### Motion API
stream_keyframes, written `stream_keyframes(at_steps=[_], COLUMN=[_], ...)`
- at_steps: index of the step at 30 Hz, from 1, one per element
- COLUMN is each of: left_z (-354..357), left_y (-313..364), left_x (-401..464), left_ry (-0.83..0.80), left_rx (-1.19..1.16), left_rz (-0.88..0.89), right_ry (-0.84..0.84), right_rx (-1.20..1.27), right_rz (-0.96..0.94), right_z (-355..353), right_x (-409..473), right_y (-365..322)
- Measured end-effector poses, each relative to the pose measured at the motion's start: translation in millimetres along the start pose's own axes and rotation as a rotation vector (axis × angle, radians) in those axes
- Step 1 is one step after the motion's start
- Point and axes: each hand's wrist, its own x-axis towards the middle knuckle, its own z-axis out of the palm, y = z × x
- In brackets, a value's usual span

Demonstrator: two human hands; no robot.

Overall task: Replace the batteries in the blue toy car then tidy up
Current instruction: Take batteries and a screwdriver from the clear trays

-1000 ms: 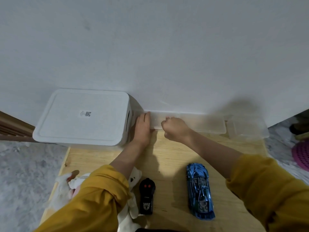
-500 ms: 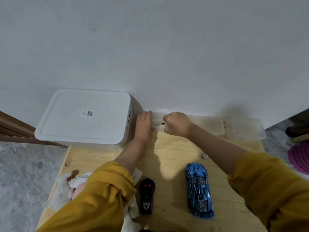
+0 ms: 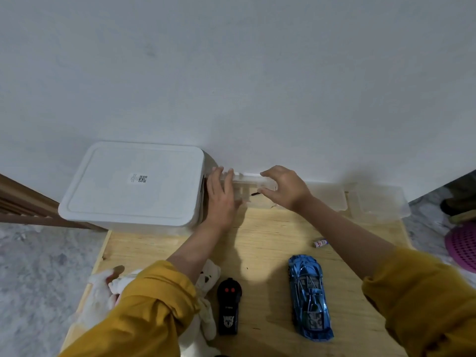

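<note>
The blue toy car (image 3: 309, 297) lies on the wooden table (image 3: 270, 235) near the front, with a black remote (image 3: 228, 307) to its left. A small battery (image 3: 320, 244) lies behind the car. At the back, against the wall, is a long clear box (image 3: 324, 194). My right hand (image 3: 283, 188) grips the left part of its clear lid (image 3: 247, 179) between fingers and thumb, and that end looks raised. My left hand (image 3: 221, 197) presses flat against the box's left end. A small dark object (image 3: 255, 194) shows under the lid.
A large white lidded bin (image 3: 134, 184) fills the back left corner, touching my left hand. A second clear container (image 3: 378, 202) stands at the back right. A white plush toy (image 3: 103, 292) lies at the front left edge. A pink basket (image 3: 463, 248) sits on the floor to the right.
My right hand went from a fist on the clear box to a spread grip on its lid, which has come up. The battery came into view behind the car.
</note>
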Motion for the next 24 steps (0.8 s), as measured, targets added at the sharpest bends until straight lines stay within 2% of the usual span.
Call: stream_keyframes(at_steps=[3, 5, 9, 11, 13, 14, 16, 18, 24], left_z=[3, 3, -1, -3, -5, -5, -6, -7, -8], left_y=[2, 2, 1, 0, -1, -1, -1, -2, -1], left_x=[-2, -1, 5, 8, 10, 11, 12, 12, 13], left_ry=[0.073, 0.053, -0.034, -0.055, -0.071, -0.076, -0.08, -0.082, -0.081], left_rx=[0.062, 0.088, 0.152, 0.157, 0.164, 0.16, 0.143, 0.12, 0.075], left_rz=[0.041, 0.058, 0.052, 0.043, 0.049, 0.05, 0.048, 0.05, 0.053], right_ry=[0.232, 0.368, 0.464, 0.468, 0.387, 0.293, 0.083, -0.054, -0.194], right_rx=[-0.004, -0.013, 0.083, 0.069, 0.0, -0.021, -0.048, -0.095, -0.234], right_rz=[-0.024, 0.001, 0.109, 0.059, -0.034, -0.044, 0.034, 0.108, 0.145], right_z=[3, 5, 11, 19, 31, 35, 40, 41, 39], right_x=[-2, -1, 3, 1, -1, -1, 3, 11, 30], right_y=[1, 1, -4, -6, -2, 1, 5, 8, 7])
